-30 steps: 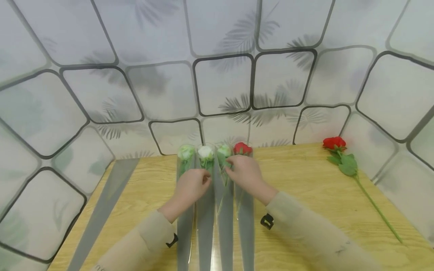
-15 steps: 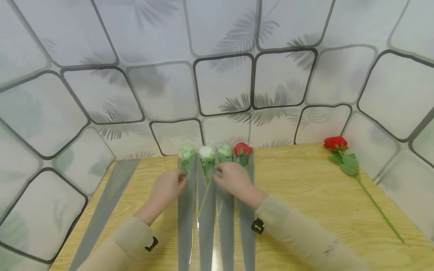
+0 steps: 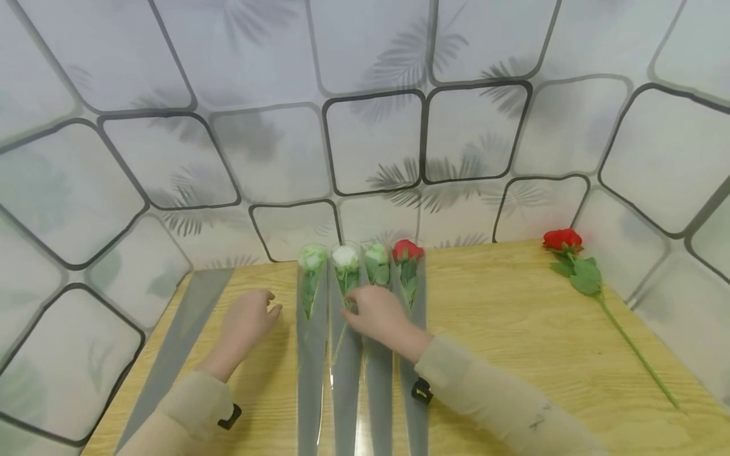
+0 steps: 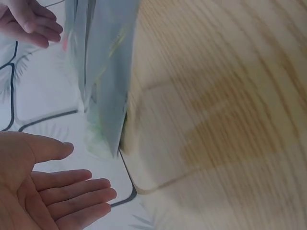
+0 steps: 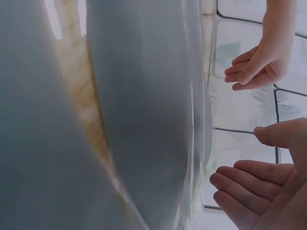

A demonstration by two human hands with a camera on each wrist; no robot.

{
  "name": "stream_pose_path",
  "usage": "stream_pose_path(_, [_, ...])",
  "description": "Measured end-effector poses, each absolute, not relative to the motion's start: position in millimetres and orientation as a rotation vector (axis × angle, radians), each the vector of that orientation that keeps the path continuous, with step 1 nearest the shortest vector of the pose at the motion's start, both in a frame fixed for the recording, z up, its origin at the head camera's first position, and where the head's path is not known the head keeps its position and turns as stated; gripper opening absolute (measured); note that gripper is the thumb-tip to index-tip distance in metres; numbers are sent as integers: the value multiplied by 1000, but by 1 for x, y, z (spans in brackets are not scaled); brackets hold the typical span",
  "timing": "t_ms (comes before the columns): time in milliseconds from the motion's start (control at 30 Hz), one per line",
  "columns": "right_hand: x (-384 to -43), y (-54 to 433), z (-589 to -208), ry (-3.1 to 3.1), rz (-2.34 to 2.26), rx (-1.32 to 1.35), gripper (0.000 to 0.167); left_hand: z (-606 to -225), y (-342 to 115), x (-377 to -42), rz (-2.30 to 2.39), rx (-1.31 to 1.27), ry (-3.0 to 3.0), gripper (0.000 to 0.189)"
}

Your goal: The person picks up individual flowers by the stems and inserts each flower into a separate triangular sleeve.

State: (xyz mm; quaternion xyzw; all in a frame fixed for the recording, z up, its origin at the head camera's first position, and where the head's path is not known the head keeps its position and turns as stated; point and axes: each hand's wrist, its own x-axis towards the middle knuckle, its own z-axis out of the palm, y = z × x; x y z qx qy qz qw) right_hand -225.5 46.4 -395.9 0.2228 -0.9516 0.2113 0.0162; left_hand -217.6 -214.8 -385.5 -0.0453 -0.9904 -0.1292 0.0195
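Several wrapped artificial roses lie side by side mid-table, each in a long grey-and-clear sleeve. From the left come a pale green rose (image 3: pixel 312 258), a white rose (image 3: pixel 345 256), another pale green rose (image 3: pixel 377 254) and a red rose (image 3: pixel 407 249). My left hand (image 3: pixel 246 324) is over the wood, left of the row, with fingers extended and nothing in them. My right hand (image 3: pixel 381 316) hovers over the middle sleeves, hiding part of them. In the right wrist view its fingers (image 5: pixel 247 189) are relaxed and hold nothing.
A flat grey sleeve (image 3: pixel 181 345) lies along the table's left side. At the right, an unwrapped red rose (image 3: pixel 563 240) lies with its long green stem (image 3: pixel 633 348) towards the front. A patterned white wall covering (image 3: pixel 376 145) borders the wooden table (image 3: pixel 485 304) behind and at both sides.
My left hand has moved left, off the sleeves and over the bare wood. My right hand has come left and nearer, from the red rose towards the white one.
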Motion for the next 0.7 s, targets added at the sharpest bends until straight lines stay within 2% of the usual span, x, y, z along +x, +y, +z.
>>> stream_pose_path(567, [-205, 13, -405, -2950, 556, 839, 33, -383, -275, -214, -381, 91, -3193, 52])
stream_pose_path(700, [-202, 7, -407, -2954, 580, 846, 32, -389, -293, -214, -439, 146, -3213, 29])
